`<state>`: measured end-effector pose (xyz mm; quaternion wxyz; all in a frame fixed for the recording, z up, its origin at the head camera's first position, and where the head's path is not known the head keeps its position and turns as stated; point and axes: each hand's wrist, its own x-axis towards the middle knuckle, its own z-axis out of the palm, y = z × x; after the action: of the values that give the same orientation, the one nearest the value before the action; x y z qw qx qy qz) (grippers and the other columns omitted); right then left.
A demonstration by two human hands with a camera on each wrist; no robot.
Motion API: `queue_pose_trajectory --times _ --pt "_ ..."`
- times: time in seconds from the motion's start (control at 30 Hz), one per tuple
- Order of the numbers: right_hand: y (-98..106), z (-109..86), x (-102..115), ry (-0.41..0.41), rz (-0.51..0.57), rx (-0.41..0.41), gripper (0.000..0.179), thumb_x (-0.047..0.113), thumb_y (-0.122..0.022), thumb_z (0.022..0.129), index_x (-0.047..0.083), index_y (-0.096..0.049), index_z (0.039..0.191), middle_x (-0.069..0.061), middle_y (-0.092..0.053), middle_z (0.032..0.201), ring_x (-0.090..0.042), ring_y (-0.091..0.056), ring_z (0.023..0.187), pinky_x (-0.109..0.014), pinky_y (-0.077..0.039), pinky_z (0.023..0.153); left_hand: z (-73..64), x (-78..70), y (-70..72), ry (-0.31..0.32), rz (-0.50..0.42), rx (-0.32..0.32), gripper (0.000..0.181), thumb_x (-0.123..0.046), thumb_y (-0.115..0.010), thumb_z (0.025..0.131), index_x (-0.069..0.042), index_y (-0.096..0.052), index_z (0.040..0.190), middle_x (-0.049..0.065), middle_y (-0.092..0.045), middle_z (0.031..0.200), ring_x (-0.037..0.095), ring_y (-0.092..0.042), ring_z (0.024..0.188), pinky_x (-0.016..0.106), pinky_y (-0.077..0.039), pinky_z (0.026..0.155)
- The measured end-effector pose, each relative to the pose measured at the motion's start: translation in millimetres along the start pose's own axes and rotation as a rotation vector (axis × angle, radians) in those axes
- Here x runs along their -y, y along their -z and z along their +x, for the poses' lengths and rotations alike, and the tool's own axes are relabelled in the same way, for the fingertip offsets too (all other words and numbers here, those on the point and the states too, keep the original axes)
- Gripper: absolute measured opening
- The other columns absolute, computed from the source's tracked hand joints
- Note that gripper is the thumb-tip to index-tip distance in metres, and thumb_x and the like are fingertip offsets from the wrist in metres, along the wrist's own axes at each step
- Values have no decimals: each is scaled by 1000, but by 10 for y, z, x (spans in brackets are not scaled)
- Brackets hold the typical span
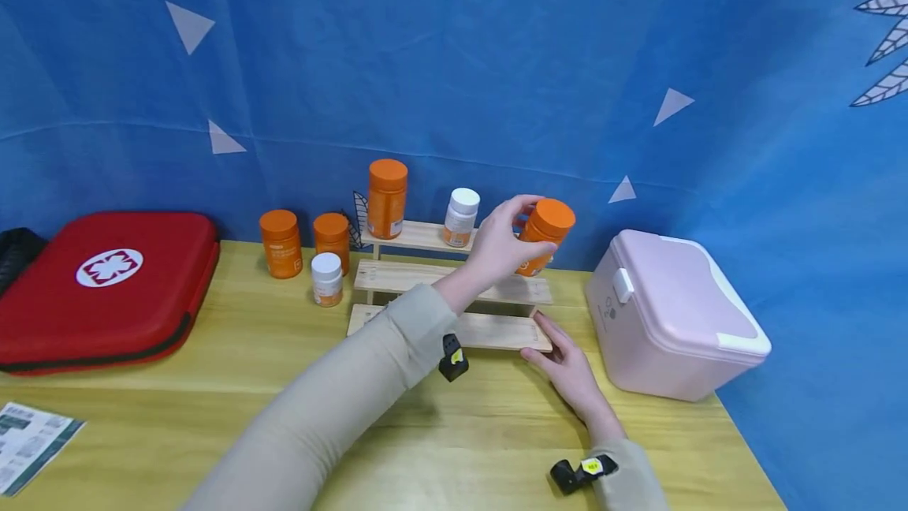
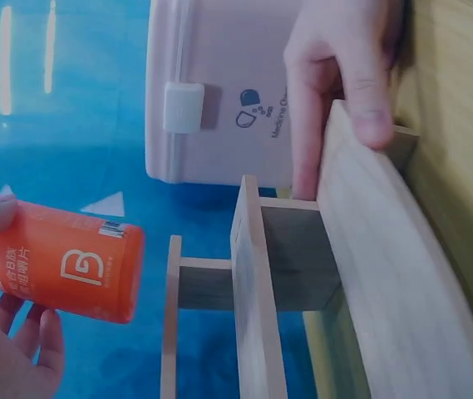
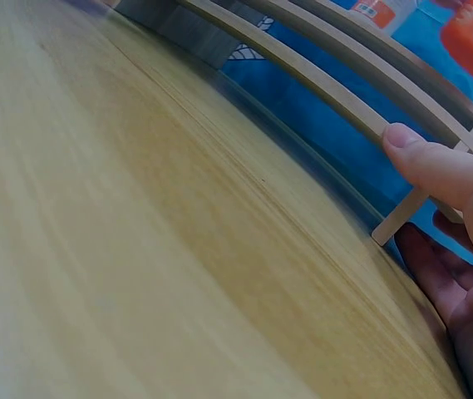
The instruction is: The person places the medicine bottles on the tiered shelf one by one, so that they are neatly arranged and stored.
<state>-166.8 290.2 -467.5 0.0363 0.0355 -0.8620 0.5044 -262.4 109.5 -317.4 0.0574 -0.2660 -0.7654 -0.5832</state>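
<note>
Beige-sleeved left hand (image 1: 493,249) grips an orange bottle (image 2: 61,256) marked "B".

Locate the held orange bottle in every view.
Head: bottle, right of centre, over the right part of the rack.
Left wrist: at the left edge, just below mid-height.
Right wrist: in the top right corner, partly cut off.
Shared landmark: the rack.
</note>
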Motion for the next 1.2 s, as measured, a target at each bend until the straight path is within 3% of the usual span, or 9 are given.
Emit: queue_pose_trajectory --times 0.17,0.33,0.53,0.7,0.9,1.1,1.2 --pt "-17 -3 -10 8 -20 -13 73 37 -70 86 17 -36 148 -7 -28 154 -25 -25 140 -36 -27 109 222 30 -157 77 -24 -70 62 -24 -78 81 -16 -50 135 0 -59 120 16 -57 102 34 -48 86" --pt "-32 1 -4 3 -6 -15 74 36 -71 85 16 -37 148 -9 -28 154 -27 -25 140 -37 -27 109 375 93 -220 89 27 -92 62 -27 -77 82 -16 -49 136 0 -58 124 16 -57 105 34 -47 90" --pt "-33 1 10 5 21 -19 74 35 -71 85 16 -37 148 -10 -27 154 -27 -25 140 -34 -27 108 426 194 -231 88 68 -93 63 -27 -76 83 -16 -47 138 1 -56 126 16 -56 106 32 -46 91" --pt "-16 -1 13 -9 26 -16 73 33 -71 85 16 -38 148 -10 -27 154 -25 -25 140 -31 -28 107 416 227 -235 93 113 -58 66 -30 -73 86 -17 -41 143 1 -53 131 17 -53 112 33 -44 95" --pt "-12 -56 220 -8 34 24 70 20 -70 88 6 -35 147 -17 -25 153 -31 -25 139 -34 -30 106 248 145 -142 93 286 -55 81 -35 -73 85 -23 -27 151 3 -40 145 24 -41 129 42 -36 104" --pt "31 -98 405 -3 8 22 68 16 -68 90 2 -34 147 -20 -26 152 -32 -28 138 -35 -33 104 -115 30 1 -31 305 -29 77 -27 -75 84 -19 -34 148 4 -45 140 21 -44 126 40 -37 102" --pt "52 -112 434 -18 3 21 68 19 -68 90 3 -34 147 -20 -26 152 -33 -28 138 -35 -32 105 -324 2 102 -55 291 4 70 -25 -76 83 -17 -42 144 3 -49 135 20 -48 121 39 -42 96"
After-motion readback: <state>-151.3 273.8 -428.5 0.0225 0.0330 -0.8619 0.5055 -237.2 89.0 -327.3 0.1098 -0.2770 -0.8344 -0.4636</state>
